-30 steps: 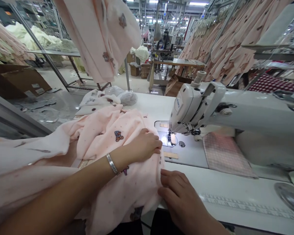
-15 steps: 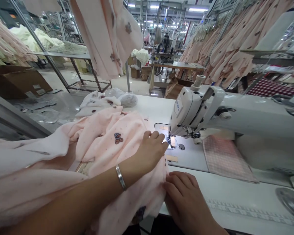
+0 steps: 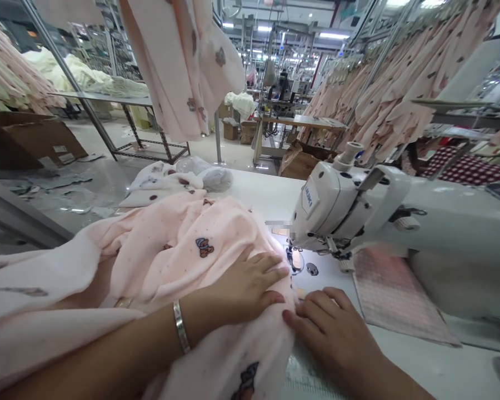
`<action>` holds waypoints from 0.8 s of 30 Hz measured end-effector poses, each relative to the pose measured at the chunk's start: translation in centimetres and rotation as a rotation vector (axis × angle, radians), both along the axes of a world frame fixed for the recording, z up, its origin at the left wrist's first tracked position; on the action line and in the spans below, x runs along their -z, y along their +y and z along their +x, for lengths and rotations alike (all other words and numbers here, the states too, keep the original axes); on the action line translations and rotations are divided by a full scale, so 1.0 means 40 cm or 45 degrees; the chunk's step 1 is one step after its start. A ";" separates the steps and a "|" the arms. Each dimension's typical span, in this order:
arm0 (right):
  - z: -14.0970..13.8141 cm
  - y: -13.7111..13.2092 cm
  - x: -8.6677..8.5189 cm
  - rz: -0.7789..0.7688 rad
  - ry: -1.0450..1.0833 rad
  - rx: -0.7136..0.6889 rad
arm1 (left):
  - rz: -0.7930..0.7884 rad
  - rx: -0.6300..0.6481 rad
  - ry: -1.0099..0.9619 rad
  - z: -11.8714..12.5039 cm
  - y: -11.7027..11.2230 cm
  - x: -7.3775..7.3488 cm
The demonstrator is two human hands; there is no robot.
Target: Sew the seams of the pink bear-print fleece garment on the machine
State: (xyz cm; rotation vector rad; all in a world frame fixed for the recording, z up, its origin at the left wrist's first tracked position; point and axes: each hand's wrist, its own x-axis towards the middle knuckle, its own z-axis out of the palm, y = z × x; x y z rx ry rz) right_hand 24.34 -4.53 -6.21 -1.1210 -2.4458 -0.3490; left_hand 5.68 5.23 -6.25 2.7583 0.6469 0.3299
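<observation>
I see left hand [image 3: 250, 289] flat, fingers apart, likely steadying cloth [image 3: 229, 225]. Right hand [image 3: 337, 330], at left's four o'clock, touches its edge; can't tell if pinching.

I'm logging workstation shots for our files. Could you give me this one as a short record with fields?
Left grip: palm down on pink printed fabric
Right grip: at the fabric's right edge; whether it pinches is unclear
Worn on left wrist: silver-coloured bracelet
Equipment: white sewing machine, right of the fabric
Partly beneath machine: pink checked cloth
Beyond the fabric: white patterned cloth
</observation>
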 end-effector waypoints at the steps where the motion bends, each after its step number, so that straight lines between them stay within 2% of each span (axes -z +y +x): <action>1: 0.009 0.010 0.001 -0.004 -0.011 -0.005 | 0.000 0.011 -0.010 0.006 0.015 -0.002; 4: 0.025 0.028 0.012 -0.001 0.042 0.020 | 0.003 0.036 -0.034 0.022 0.042 -0.002; 11: 0.023 0.031 0.029 -0.004 0.138 0.020 | 0.007 0.078 -0.021 0.028 0.058 0.019; 16: 0.033 0.028 0.031 -0.031 0.224 0.037 | -0.099 0.124 0.048 0.022 0.075 -0.012; 18: 0.038 0.026 0.030 -0.049 0.230 0.032 | -0.128 0.117 0.053 0.026 0.066 -0.034; 20: 0.042 0.022 0.025 -0.065 0.221 0.013 | -0.062 0.094 0.025 0.034 0.042 -0.049; 24: 0.050 0.009 0.013 0.003 0.173 0.012 | 0.048 0.118 -0.026 0.049 -0.006 -0.035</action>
